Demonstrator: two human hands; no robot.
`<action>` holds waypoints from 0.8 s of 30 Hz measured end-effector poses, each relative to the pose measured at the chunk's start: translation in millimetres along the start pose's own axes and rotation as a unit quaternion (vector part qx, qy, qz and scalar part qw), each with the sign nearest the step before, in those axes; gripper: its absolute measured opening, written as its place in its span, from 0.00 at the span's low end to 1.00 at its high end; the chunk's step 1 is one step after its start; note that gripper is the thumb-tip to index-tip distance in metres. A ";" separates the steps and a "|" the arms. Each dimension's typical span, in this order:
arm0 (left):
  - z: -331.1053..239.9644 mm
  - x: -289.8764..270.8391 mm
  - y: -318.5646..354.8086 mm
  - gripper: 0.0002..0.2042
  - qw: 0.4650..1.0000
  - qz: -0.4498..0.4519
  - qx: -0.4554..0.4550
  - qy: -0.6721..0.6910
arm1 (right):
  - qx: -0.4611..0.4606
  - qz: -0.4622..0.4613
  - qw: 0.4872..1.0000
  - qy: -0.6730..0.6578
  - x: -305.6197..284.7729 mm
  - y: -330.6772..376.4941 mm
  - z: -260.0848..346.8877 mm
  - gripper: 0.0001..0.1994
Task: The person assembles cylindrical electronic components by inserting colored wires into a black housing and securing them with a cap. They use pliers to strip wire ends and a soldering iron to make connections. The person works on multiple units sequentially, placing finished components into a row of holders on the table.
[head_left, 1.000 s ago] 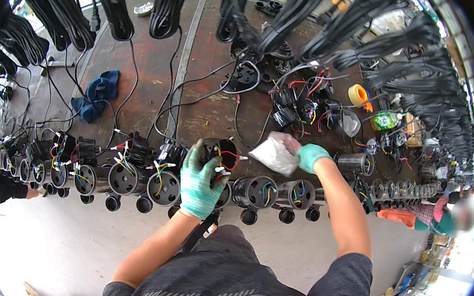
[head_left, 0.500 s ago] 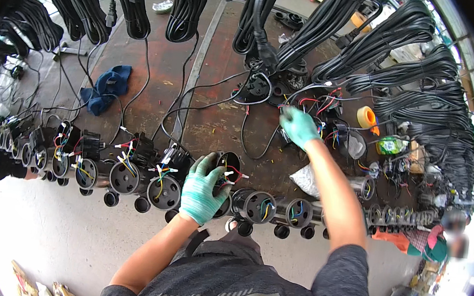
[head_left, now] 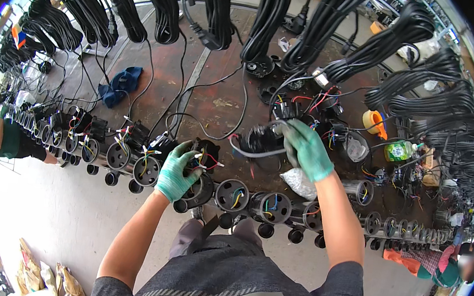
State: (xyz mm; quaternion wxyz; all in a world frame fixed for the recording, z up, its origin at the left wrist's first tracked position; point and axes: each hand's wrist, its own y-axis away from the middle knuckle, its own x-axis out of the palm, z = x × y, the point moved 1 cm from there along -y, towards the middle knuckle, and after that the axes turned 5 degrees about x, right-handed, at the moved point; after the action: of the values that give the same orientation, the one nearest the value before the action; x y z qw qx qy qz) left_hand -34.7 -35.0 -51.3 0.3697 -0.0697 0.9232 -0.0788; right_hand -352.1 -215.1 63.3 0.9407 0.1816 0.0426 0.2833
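My left hand (head_left: 178,172), in a teal knit glove, curls its fingers round a black round housing (head_left: 208,152) at the near table edge. Red wires and small white connectors stick out of that housing. My right hand (head_left: 307,150), gloved alike, grips a dark black plastic part (head_left: 260,140) just above the table. Motion smears this part, and a grey cord loops below it. Under my left hand and along the edge stand black cylindrical housings, one an open-ended cylinder (head_left: 231,195) with coloured wires inside.
Bundled black power cords (head_left: 266,22) hang across the far side, their leads trailing over the table. A blue cloth (head_left: 120,87), an orange tape dispenser (head_left: 374,123), a green bottle (head_left: 398,152) and a clear plastic bag (head_left: 300,181) lie about. One co-worker (head_left: 2,133) stands left, another (head_left: 440,265) right.
My right hand has come nearer, lifting the black part off the cluttered area on the right. My left hand stays on the housing, which now sits further left in view.
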 end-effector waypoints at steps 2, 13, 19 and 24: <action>-3.6 0.9 0.9 0.26 1.000 -0.008 0.010 -0.006 | -0.056 -0.002 0.998 -0.003 -0.8 48.7 23.8 0.16; 6.8 3.8 5.8 0.25 0.997 -0.036 0.051 -0.041 | -0.530 -0.167 0.827 -0.077 -27.7 227.7 94.1 0.29; 13.3 7.5 4.9 0.26 0.997 -0.041 0.064 -0.029 | -0.565 -0.067 0.804 -0.173 -19.1 312.6 153.2 0.24; 9.0 3.9 6.7 0.31 0.996 -0.050 0.066 -0.012 | -0.597 -0.059 0.791 -0.117 -16.0 365.4 169.9 0.12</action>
State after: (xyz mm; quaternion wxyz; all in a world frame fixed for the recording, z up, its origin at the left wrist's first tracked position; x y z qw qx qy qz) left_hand -31.7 -30.0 -61.7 0.3801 -0.0925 0.9068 -0.1570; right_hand -523.5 4.8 354.7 0.8745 -0.3876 -0.2346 0.1730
